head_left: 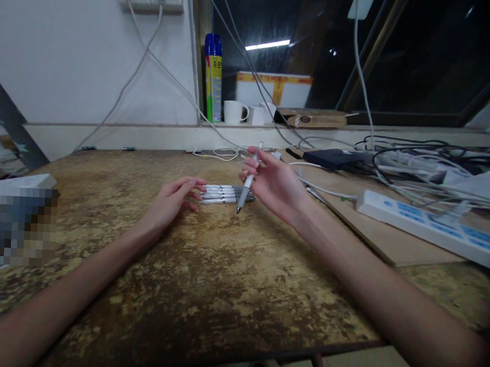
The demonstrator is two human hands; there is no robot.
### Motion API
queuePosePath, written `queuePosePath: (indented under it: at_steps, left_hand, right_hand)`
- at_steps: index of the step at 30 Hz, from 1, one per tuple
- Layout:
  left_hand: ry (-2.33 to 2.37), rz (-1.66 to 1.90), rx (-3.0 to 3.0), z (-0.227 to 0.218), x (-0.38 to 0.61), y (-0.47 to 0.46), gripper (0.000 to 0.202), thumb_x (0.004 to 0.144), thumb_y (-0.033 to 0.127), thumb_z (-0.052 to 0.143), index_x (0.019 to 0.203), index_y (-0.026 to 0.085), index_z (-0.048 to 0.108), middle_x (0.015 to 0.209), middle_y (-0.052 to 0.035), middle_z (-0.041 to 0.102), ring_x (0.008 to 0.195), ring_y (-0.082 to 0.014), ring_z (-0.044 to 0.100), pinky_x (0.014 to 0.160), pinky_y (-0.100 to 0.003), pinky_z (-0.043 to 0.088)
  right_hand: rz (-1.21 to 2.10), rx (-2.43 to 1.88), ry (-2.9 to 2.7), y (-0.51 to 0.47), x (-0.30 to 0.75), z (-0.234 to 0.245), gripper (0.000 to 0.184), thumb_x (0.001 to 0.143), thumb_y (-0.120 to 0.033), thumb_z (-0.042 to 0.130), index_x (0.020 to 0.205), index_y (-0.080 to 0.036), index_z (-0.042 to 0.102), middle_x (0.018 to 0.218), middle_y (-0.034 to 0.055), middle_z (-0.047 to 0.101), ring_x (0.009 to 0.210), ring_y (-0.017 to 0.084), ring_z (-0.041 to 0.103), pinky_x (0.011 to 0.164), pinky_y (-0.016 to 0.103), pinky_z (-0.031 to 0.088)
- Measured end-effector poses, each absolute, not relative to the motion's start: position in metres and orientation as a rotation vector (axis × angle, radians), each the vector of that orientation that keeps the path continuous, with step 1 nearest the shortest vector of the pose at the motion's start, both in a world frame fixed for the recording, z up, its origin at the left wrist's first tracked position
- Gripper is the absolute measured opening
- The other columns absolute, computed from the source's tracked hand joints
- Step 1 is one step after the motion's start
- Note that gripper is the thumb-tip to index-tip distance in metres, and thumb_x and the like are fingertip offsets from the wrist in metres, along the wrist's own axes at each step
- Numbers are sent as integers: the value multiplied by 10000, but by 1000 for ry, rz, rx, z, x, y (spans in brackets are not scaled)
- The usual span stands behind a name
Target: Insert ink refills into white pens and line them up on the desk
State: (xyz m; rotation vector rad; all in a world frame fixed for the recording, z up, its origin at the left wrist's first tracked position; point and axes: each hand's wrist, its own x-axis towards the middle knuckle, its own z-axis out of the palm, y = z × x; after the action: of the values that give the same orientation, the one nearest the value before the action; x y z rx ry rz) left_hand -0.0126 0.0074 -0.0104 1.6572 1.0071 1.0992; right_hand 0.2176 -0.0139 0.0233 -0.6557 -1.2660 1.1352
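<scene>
A white and grey pen [248, 185] is held in my right hand [274, 180], tilted with its dark tip pointing down toward the table. My fingers close around its upper part. Just behind and left of that tip, several similar pens [223, 194] lie side by side in a row on the worn wooden table [207, 280]. At the left ends of these pens rests my left hand [179, 197], its fingers apart and slightly bent. The fingertips are by the pen ends; whether they touch them is hard to see.
To the right, a white power strip [427, 226] sits on a thin board [374, 234], with tangled cables [419, 160] and a black box [332, 158] behind. A spray can [213, 78] and white mug [234, 112] stand on the windowsill. The left edge holds a partly blurred white object [27, 183].
</scene>
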Motion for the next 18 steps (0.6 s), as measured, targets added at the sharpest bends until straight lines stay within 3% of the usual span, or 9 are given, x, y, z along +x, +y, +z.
queuePosePath:
  at_steps: [6, 11, 18]
  left_hand:
    - [1011, 1124, 1659, -14, -20, 16, 280, 962, 392, 597, 1047, 179, 757, 1069, -105, 711, 816, -159, 628, 641, -249, 526]
    - [1026, 1117, 1660, -16, -22, 18, 264, 948, 381, 608, 1038, 181, 754, 1061, -105, 723, 820, -166, 634, 650, -257, 534]
    - [1006, 1111, 1662, -19, -23, 22, 272, 939, 385, 608, 1024, 175, 758, 1043, -103, 718, 794, -160, 627, 628, -245, 529]
  right_hand:
    - [1097, -726, -1199, -14, 239, 15, 474, 944, -687, 424, 722, -268, 446, 630, -27, 267, 598, 193, 328, 608, 347, 413]
    - [1104, -647, -1179, -16, 243, 18, 384, 981, -544, 415, 718, -265, 437, 619, -26, 251, 582, 191, 294, 598, 344, 385]
    - [1247, -556, -971, -19, 243, 21, 266, 970, -478, 454, 820, -265, 506, 607, -33, 286, 565, 181, 326, 573, 323, 399]
